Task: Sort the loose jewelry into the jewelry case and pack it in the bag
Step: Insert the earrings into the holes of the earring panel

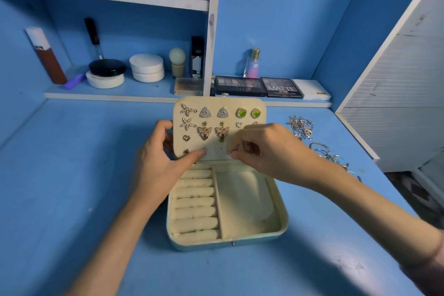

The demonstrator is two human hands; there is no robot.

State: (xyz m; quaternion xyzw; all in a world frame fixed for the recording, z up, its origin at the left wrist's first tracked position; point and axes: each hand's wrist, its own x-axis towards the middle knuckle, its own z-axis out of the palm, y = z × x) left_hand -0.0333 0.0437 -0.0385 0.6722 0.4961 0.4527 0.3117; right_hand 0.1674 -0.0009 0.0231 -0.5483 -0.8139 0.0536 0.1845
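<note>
An open cream jewelry case [276, 230] lies on the blue desk, its ring rolls on the left and an empty compartment on the right. Its upright earring panel [221, 103] carries several pairs of earrings. My left hand [161, 161] grips the panel's left edge, thumb on the front near the bottom row. My right hand [266, 149] pinches a small earring [230, 151] against the panel's bottom row. Loose chains and hoops [302, 127] lie in a pile to the right of the case. No bag is in view.
Behind the case, makeup palettes [240, 85] and a perfume bottle [253, 63] stand on a low ledge. Shelves at the back left hold jars, a brush and bottles. A white slatted panel [396, 94] bounds the desk on the right.
</note>
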